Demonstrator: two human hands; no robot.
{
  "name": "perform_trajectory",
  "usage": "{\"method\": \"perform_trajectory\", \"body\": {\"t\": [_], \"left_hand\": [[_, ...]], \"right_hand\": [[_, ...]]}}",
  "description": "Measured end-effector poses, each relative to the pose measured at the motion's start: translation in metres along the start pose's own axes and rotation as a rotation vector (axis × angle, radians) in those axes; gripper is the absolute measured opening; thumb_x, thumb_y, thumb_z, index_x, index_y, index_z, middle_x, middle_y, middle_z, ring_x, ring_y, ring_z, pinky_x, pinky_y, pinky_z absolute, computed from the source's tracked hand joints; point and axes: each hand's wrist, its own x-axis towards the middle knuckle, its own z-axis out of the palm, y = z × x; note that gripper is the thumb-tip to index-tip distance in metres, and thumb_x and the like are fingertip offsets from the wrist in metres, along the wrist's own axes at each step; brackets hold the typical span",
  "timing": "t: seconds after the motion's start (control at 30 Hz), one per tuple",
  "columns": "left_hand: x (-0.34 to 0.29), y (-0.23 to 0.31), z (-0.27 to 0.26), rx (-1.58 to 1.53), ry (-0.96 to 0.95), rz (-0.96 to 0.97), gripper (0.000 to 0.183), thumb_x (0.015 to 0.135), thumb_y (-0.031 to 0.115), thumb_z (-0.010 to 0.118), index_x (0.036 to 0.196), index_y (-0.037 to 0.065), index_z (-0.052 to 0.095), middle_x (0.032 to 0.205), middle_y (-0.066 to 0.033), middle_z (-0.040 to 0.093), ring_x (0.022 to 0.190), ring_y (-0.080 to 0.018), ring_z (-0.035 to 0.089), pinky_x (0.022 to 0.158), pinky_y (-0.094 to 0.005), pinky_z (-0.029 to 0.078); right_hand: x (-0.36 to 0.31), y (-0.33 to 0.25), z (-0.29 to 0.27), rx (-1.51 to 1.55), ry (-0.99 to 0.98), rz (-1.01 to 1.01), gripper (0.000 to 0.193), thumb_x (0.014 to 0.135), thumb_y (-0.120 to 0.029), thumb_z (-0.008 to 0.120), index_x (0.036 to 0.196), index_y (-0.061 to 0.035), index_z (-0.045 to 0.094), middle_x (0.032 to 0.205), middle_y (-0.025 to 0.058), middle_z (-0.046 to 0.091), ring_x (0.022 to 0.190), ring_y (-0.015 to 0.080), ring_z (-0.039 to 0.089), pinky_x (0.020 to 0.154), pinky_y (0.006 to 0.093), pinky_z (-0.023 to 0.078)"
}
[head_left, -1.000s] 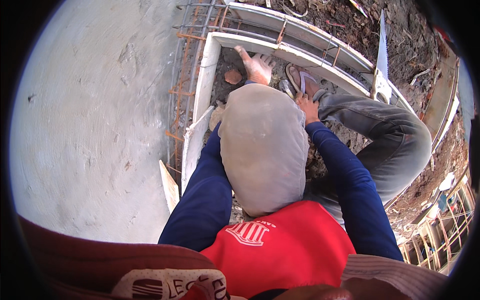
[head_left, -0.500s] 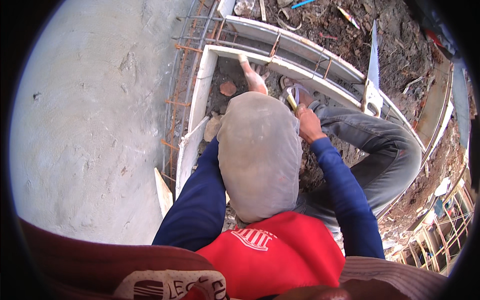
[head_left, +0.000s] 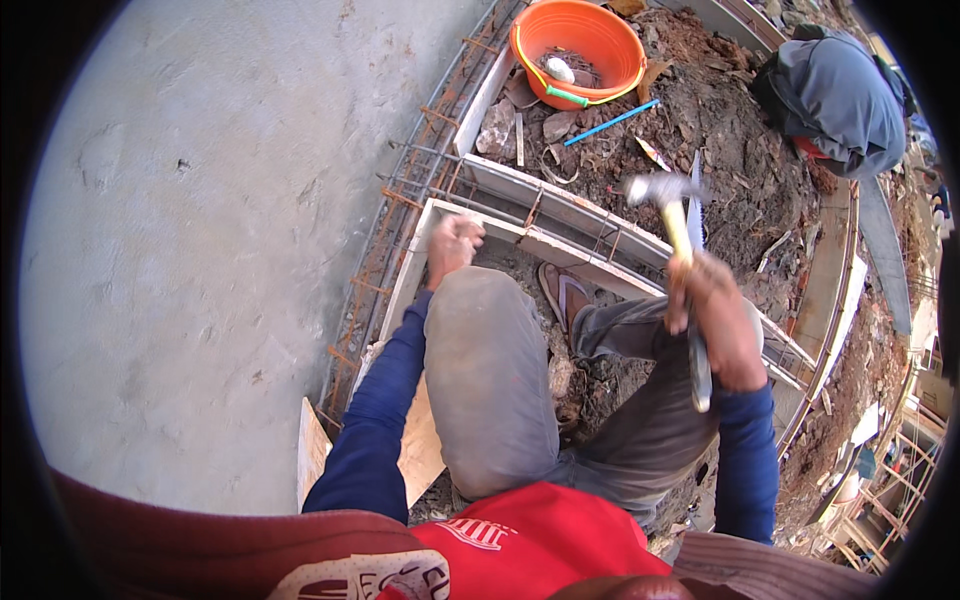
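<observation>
My right hand (head_left: 718, 315) is wrapped round a hammer (head_left: 679, 232) with a yellow shaft, raised above my bent leg; its metal head is blurred by motion. My left hand (head_left: 455, 248) is at the corner of the wooden formwork boards (head_left: 560, 245), fingers closed against the inner side of the top edge. Whatever those fingertips pinch is too small and blurred to tell. Behind the hammer, a hand saw (head_left: 697, 200) shows part of its blade; its handle is hidden by my right hand.
Steel reinforcing bars (head_left: 385, 240) run between the boards and the grey concrete slab (head_left: 200, 280). An orange bucket (head_left: 580, 30) with small dark pieces and a pale lump stands on the soil, near a blue rod (head_left: 612, 123). Another person (head_left: 840, 100) bends over at upper right.
My right hand has lifted the hammer from beside my knee, up and to the right. My left hand has moved from inside the boards to their corner and closed. The view has shifted, showing the bucket.
</observation>
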Motion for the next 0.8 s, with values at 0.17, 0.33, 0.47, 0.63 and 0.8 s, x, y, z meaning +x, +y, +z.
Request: {"method": "perform_trajectory", "body": {"t": [0.17,0.33,0.47,0.63,0.8], "left_hand": [[0.020,0.103,-0.013,0.367,0.236,0.402,0.014,0.092,0.014,0.069,0.096,0.001,0.071,0.083,-0.0079,0.074,0.074,-0.0161,0.069,0.073,-0.0333,0.055],[0.111,0.181,0.032,0.330,0.144,0.504,0.013,0.092,0.014,0.069,0.100,0.005,0.074,0.081,-0.0072,0.073,0.074,-0.0163,0.069,0.072,-0.0337,0.055],[0.227,0.250,0.125,0.610,-0.020,0.724,0.022,0.091,0.025,0.070,0.096,0.005,0.076,0.085,-0.0128,0.076,0.074,-0.0258,0.072,0.076,-0.0398,0.057],[0.384,0.252,0.202,1.360,-0.353,0.587,0.025,0.090,0.023,0.066,0.102,0.007,0.079,0.093,-0.0170,0.076,0.088,-0.0297,0.075,0.083,-0.0424,0.058],[0.433,0.189,0.261,1.593,-0.339,0.308,0.031,0.089,0.017,0.063,0.113,0.004,0.078,0.114,-0.0252,0.073,0.110,-0.0403,0.072,0.100,-0.0480,0.055]], "right_hand": [[0.064,-0.022,0.034,0.464,0.067,-0.116,0.007,0.103,-0.015,0.051,0.101,-0.0089,0.049,0.077,-0.0023,0.045,0.060,0.0081,0.043,0.055,0.0273,0.040],[0.069,-0.025,0.081,0.538,0.051,0.139,0.006,0.101,-0.014,0.048,0.105,-0.0097,0.049,0.078,-0.0014,0.046,0.058,0.0091,0.045,0.052,0.0274,0.040],[0.088,-0.025,0.088,0.655,-0.111,0.408,0.005,0.100,-0.014,0.051,0.102,-0.0102,0.048,0.077,-0.0009,0.046,0.058,0.0094,0.045,0.053,0.0271,0.039],[0.101,-0.049,0.083,0.738,-0.043,0.488,0.008,0.101,-0.016,0.053,0.101,-0.0105,0.048,0.077,-0.0001,0.047,0.057,0.0096,0.046,0.052,0.0265,0.039],[0.109,-0.051,0.073,0.771,0.217,0.534,0.011,0.100,-0.012,0.056,0.104,-0.0059,0.048,0.078,0.0010,0.048,0.057,0.0086,0.047,0.049,0.0261,0.039]]}}
